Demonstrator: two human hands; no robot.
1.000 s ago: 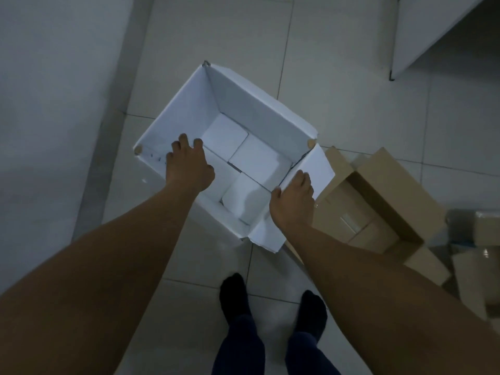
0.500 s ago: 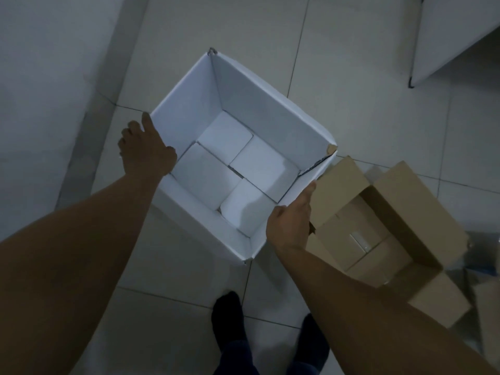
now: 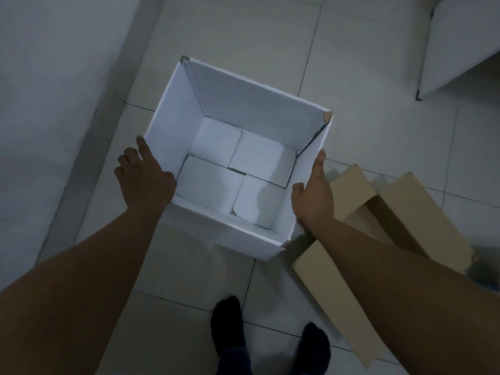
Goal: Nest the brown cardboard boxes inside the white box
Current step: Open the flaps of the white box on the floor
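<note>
The white box (image 3: 251, 101) stands open on the tiled floor in the middle of the head view, its four bottom flaps folded flat inside. My left hand (image 3: 144, 180) presses flat against its left outer wall. My right hand (image 3: 313, 193) lies against its right outer wall, thumb near the rim. Both hands hold the box between them. An open brown cardboard box (image 3: 400, 212) lies on the floor just right of the white box, partly hidden behind my right forearm.
A pale wall with a skirting strip (image 3: 81, 147) runs along the left. A white cabinet corner (image 3: 457, 50) stands at the top right. My two feet in dark socks (image 3: 230, 326) are at the bottom. Another object (image 3: 487, 266) shows dimly at the right edge.
The white box has turned and now sits squarer to me. Its side flaps have gone from folded in to upright. My hands moved from its near rim to its left and right outer walls.
</note>
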